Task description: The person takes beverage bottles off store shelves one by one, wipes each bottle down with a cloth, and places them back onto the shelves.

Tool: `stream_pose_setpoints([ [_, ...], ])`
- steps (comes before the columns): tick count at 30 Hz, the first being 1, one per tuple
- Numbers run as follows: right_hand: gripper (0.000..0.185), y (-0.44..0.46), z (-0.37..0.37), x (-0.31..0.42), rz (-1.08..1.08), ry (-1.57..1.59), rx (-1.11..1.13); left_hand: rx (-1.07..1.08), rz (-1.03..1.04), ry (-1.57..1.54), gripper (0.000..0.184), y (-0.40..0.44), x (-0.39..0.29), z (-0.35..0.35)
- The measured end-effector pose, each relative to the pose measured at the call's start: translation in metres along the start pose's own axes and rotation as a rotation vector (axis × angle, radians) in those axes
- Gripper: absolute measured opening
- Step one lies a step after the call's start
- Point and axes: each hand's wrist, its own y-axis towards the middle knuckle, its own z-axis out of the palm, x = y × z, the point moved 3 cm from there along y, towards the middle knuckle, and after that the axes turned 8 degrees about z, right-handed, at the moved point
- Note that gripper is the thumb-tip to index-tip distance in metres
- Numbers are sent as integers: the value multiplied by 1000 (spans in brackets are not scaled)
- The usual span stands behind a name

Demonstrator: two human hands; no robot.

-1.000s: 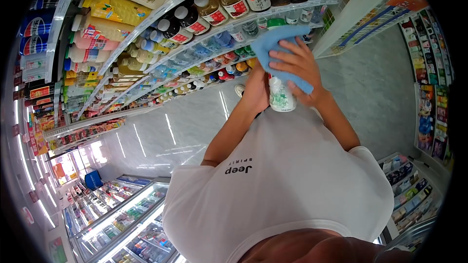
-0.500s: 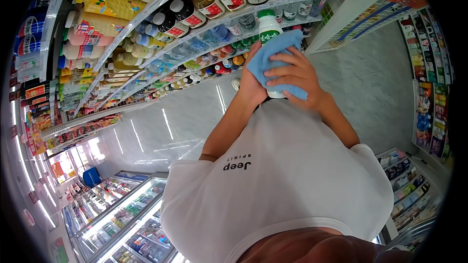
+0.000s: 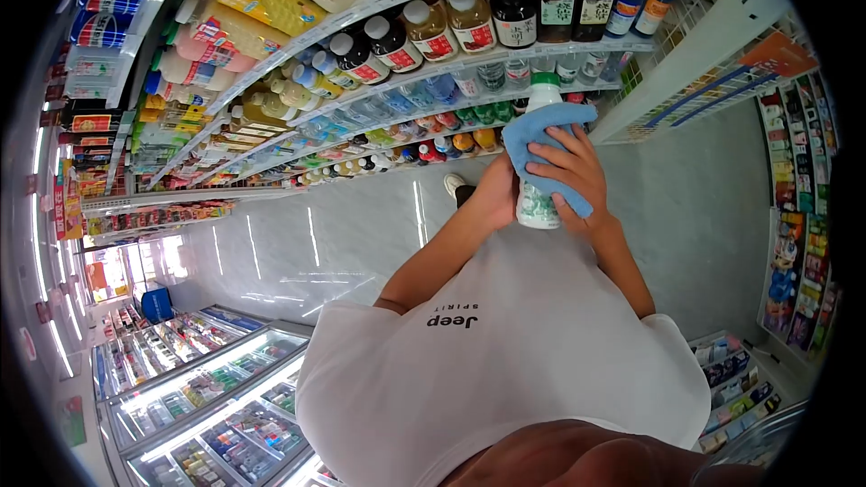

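Observation:
A white plastic bottle (image 3: 538,209) with a green cap and a green leafy pattern is held upright in front of my chest. My left hand (image 3: 496,194) grips it from the left side, with its fingers partly hidden behind the bottle. Across the bottle's middle lies a blue cloth (image 3: 534,131), which my right hand (image 3: 570,167) presses against it with curled fingers. The cloth hides much of the label. Cap and lower end of the bottle stay uncovered.
Curved shelves (image 3: 433,68) full of drink bottles stand ahead and to the left. A white mesh rack panel (image 3: 690,50) rises at the right. Glass-topped display freezers (image 3: 207,383) are at lower left. Grey tiled floor (image 3: 361,225) lies below, where a shoe (image 3: 453,184) shows.
The view has shifted, so shelves and hands sit lower, and the bottle is farther right. More of the bottle's patterned lower end shows below the cloth. Both hands keep their hold.

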Motion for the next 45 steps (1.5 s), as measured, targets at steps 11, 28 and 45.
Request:
stream_pose_setpoints([
  [11, 40, 21, -2, -13, 166, 114, -60, 11, -4, 108, 45, -3, 6, 2],
  [28, 49, -37, 30, 5, 401, 537, -90, -46, 593, 64, 50, 3, -30, 13],
  [45, 53, -56, 64, -47, 957, 2040, -105, 425, 1195, 1033, 84, -11, -19, 29],
])
